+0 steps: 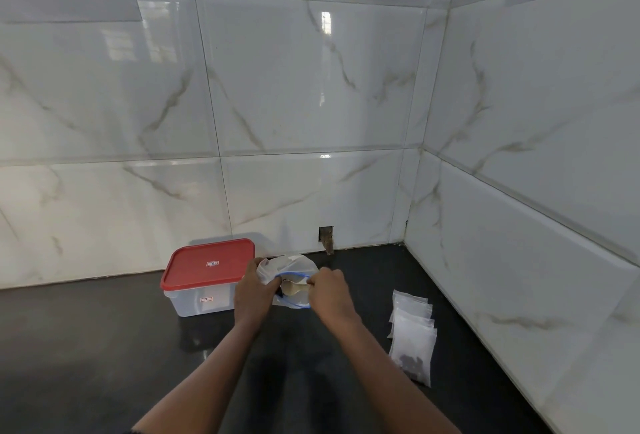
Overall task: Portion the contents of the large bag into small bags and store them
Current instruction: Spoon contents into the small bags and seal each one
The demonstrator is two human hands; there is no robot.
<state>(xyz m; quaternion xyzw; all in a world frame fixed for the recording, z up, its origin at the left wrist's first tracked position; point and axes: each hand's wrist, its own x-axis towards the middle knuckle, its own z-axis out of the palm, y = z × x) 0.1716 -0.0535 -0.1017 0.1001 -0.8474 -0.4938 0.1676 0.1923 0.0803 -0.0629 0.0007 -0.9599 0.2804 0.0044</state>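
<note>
Mouth of large bag (298, 265) between hands: left hand (254, 293) fingers grip left rim, right hand (330, 291) fingers pinch spoon (294, 289) handle.

The large clear zip bag (294, 265), blue-edged at its mouth, is held open just right of the red-lidded container (207, 274), with a pale wooden spoon (292, 289) in its mouth. Well right of the container, small clear bags (414, 329) lie flat in an overlapping row on the tabletop (104, 347). The nearest one shows dark pieces at its lower end.
</note>
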